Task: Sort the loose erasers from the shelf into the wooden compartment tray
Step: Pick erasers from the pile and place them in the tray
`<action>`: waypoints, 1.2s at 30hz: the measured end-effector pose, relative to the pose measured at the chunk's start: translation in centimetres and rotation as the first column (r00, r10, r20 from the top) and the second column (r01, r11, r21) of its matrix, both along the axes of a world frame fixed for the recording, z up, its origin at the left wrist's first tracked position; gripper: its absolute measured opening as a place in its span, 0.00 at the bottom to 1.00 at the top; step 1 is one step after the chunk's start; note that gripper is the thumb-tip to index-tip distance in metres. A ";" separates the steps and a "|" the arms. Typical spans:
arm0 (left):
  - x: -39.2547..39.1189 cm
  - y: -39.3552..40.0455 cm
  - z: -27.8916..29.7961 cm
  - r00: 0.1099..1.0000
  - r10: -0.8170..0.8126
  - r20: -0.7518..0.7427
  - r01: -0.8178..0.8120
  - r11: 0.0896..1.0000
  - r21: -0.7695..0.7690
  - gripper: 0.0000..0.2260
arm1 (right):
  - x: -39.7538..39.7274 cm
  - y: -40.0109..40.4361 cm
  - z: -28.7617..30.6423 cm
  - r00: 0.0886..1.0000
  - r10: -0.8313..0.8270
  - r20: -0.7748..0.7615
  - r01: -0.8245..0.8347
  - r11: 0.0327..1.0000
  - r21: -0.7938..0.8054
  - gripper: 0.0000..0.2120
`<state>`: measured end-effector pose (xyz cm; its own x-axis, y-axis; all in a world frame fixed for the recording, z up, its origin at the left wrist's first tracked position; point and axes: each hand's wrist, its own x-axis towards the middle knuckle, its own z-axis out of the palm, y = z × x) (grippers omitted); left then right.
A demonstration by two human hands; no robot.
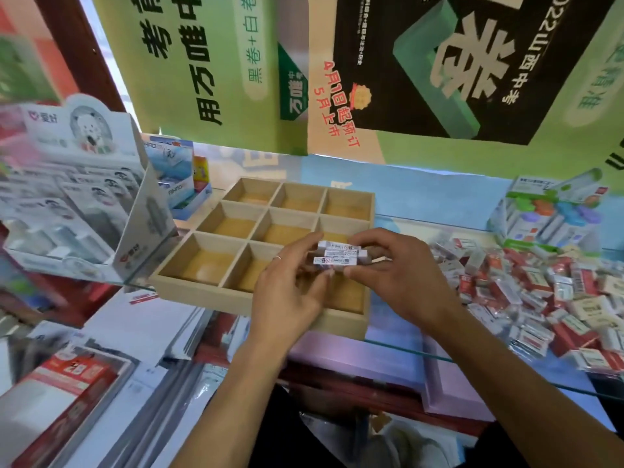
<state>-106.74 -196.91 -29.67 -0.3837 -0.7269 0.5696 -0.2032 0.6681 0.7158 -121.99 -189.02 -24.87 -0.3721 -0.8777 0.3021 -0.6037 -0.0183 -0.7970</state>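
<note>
Small stack of erasers [339,254], light, rigid, slippery-wrapped, pinched endwise between left hand [290,292] and right hand [395,275] over wooden compartment tray [202,292].

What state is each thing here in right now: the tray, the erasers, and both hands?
wooden tray: on the glass shelf, visible compartments empty.
stack of erasers: held above the tray between both hands.
left hand: fingers pinching the stack's left end.
right hand: fingers gripping its right end.
eraser pile: loose, right of the tray.
</note>
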 end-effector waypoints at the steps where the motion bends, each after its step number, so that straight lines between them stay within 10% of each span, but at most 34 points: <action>1: 0.0 0.1 0.1 1.000 -0.011 0.002 0.011 1.000 0.004 0.21 | -0.1 -0.2 0.0 1.000 0.001 0.025 -0.001 1.000 0.007 0.16; 10: -1.1 0.9 1.0 0.989 0.059 -0.137 -0.033 0.983 0.182 0.20 | -1.9 -0.5 0.6 0.865 0.190 0.465 -0.198 0.980 -0.032 0.13; 18: -1.3 1.1 1.7 0.998 -0.062 0.026 0.060 0.997 0.052 0.21 | -1.4 -0.8 0.5 0.736 0.139 0.663 -0.122 0.990 -0.073 0.11; 36: 0.2 0.8 2.0 0.965 -0.088 -0.247 0.153 0.953 0.260 0.14 | -1.3 -1.4 0.5 0.597 0.229 0.769 -0.272 0.959 -0.075 0.15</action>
<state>-106.52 -196.14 -27.65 -0.3608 -0.8239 0.4371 0.0581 0.4478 0.8922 -123.30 -190.46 -24.42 -0.2117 -0.9769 -0.0286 0.2465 -0.0250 -0.9688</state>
